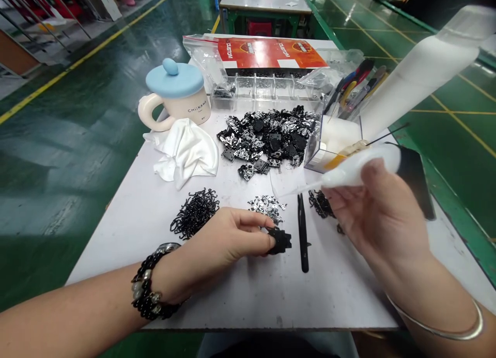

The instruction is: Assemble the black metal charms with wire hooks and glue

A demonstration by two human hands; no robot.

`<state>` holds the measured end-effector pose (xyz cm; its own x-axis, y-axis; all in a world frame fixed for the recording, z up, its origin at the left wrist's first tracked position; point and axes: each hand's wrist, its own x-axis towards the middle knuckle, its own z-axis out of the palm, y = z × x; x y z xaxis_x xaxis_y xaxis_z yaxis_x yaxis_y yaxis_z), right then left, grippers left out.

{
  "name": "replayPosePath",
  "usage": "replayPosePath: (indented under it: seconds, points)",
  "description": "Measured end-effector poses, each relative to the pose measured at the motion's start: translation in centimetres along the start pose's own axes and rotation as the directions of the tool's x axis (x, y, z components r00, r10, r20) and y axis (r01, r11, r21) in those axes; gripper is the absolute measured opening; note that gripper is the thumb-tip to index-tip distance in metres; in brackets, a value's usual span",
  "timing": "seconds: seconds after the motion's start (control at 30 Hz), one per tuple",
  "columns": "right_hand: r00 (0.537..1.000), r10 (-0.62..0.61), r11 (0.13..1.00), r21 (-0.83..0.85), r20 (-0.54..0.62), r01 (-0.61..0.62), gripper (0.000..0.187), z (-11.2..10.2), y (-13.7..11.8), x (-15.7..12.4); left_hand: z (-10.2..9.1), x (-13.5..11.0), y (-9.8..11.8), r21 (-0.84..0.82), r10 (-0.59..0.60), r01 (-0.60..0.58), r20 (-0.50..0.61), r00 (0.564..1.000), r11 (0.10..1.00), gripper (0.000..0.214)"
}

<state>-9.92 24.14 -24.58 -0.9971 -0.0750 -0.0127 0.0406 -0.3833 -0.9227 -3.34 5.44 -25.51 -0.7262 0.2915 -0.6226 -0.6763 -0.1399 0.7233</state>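
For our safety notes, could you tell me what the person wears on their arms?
The left grip is bare, with a black and silver beaded bracelet. The right grip is bare, with a thin silver bangle. No sleeves or gloves show.

A mug [188, 99] stands behind a cloth [185, 154], left of metal clips [267, 138].

Glossy green floor [58, 156] (yellow lines [77, 62]) runs past another table [263, 0]
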Motion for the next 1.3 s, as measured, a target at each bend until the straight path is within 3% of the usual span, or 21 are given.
replayPosePath:
  seconds: [0.07, 0.17, 0.3, 0.7, 0.9, 1.13, 1.3]
  points:
    - [0.991, -0.132, 0.990, -0.048, 0.014, 0.133, 0.026, 0.0, -0.2, -0.6, 0.1, -0.1, 0.3, 0.033, -0.031, 0.031, -0.013, 0.999, 0.999, 0.010]
    - [0.931, -0.332, 0.923, -0.154, 0.150, 0.354, 0.022, 0.1, -0.1, -1.4, 0.2, -0.2, 0.8, 0.080, -0.078, 0.079, -0.014, 0.997, 0.994, 0.010]
    - [0.871, -0.407, 0.850, -0.233, 0.276, 0.472, 0.020, 0.1, 0.1, -2.0, 0.3, -0.3, 1.1, 0.112, -0.097, 0.100, -0.033, 0.995, 0.989, 0.011]
    - [0.869, -0.364, 0.851, -0.260, 0.336, 0.457, 0.017, 0.0, 0.4, -2.7, 0.3, 0.0, 1.1, 0.092, -0.099, 0.101, -0.032, 0.995, 0.991, 0.013]
    - [0.895, -0.336, 0.858, -0.298, 0.293, 0.419, 0.015, 0.2, 0.2, -2.9, 0.4, 0.0, 1.0, 0.085, -0.091, 0.093, -0.019, 0.996, 0.992, 0.012]
    - [0.890, -0.358, 0.826, -0.349, 0.283, 0.443, 0.017, 0.0, 0.3, -2.9, 0.2, -0.1, 0.6, 0.088, -0.071, 0.072, -0.011, 0.997, 0.994, 0.012]
    - [0.930, -0.306, 0.909, -0.228, 0.205, 0.349, 0.019, -0.3, -0.1, -3.0, 0.0, -0.1, 0.4, 0.092, -0.053, 0.053, -0.010, 0.999, 0.994, 0.012]
